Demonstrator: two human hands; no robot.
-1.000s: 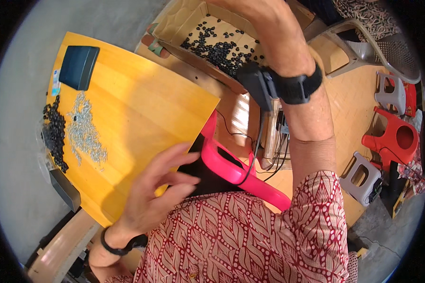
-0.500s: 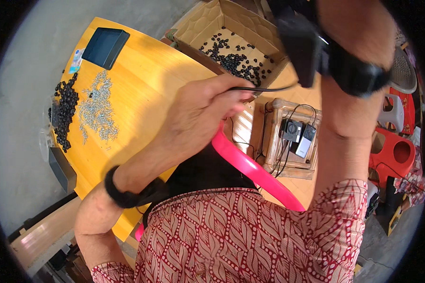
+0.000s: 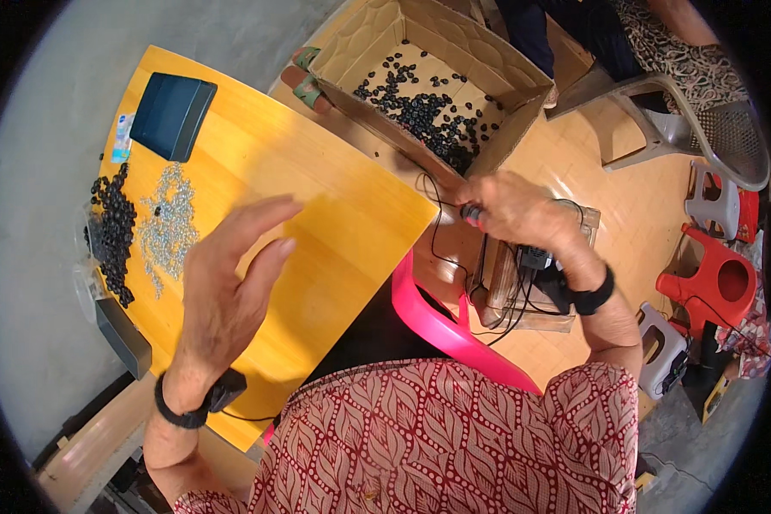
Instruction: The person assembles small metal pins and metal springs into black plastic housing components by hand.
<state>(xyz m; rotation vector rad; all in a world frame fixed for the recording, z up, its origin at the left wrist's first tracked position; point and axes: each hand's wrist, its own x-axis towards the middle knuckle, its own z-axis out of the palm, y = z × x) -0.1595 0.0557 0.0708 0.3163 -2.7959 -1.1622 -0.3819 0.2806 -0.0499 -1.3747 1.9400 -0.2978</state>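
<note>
My left hand hovers over the yellow table, its fingers and thumb apart and nothing between them. A pile of small clear pieces lies just left of it, beside a heap of black bead-like pieces. My right hand is closed on a small dark handle-like thing with red on it, off the table's right corner. Most of that thing is hidden in the fist, so its kind cannot be told. Both wrists wear black bands.
A cardboard box with scattered black pieces stands beyond the table. Black cables and a small device rest on a wooden stool. A dark tray, a pink chair and red stool are around. Another person's legs show top right.
My left hand has left the black cable and moved left over the table, opening. My right arm has come down from close to the camera, and its hand now grips the dark-and-red thing.
</note>
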